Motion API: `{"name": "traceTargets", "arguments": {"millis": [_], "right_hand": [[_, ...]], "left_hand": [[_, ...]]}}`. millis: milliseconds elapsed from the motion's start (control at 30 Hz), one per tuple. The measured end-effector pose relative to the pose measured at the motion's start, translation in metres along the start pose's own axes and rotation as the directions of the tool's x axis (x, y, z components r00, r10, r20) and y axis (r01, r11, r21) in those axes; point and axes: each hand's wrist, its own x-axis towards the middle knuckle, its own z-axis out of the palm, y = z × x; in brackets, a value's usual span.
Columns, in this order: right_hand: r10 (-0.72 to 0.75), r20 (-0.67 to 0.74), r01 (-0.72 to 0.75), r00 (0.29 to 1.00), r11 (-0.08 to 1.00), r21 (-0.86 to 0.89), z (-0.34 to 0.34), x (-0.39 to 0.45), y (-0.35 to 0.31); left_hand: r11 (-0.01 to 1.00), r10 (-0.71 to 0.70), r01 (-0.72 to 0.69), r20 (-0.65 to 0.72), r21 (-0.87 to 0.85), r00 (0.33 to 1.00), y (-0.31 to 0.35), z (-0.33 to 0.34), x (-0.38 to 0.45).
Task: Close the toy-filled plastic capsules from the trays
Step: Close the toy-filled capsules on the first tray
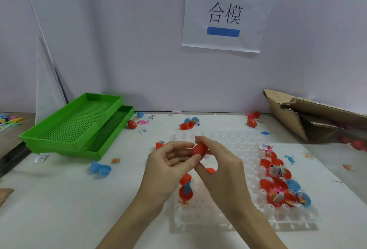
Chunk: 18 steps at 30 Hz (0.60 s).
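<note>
One red capsule (199, 150) up in the air over the clear tray (246, 205), both hands on it! Left hand (170, 164), palm up, pinches its near end with thumb and fingertips; right hand (216, 161) curls over the far end, grip closed round it. Two green trays (75, 127) stacked at the left. On the counter (59, 199), one open blue capsule (100, 168). At the tray's right edge, a crowd of filled red halves (278, 181), too overlapped to count.

red capsule (199, 150), green perforated trays (79, 123), clear studded tray (248, 205)
</note>
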Motion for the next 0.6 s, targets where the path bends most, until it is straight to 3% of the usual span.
{"name": "traceTargets", "arguments": {"millis": [233,600], "right_hand": [[0.003,0.024,-0.003,1.0,1.0,0.005,0.0037,-0.0017,0.0027],[-0.046,0.117,0.05,0.992,0.998,-0.036,0.0026,-0.0023,0.0069]], "left_hand": [[0.999,-0.04,0.039,-0.07,-0.02,0.997,0.0002,0.0049,-0.0027],[0.996,0.08,-0.079,-0.03,0.04,0.996,-0.0001,0.008,-0.0096]]}}
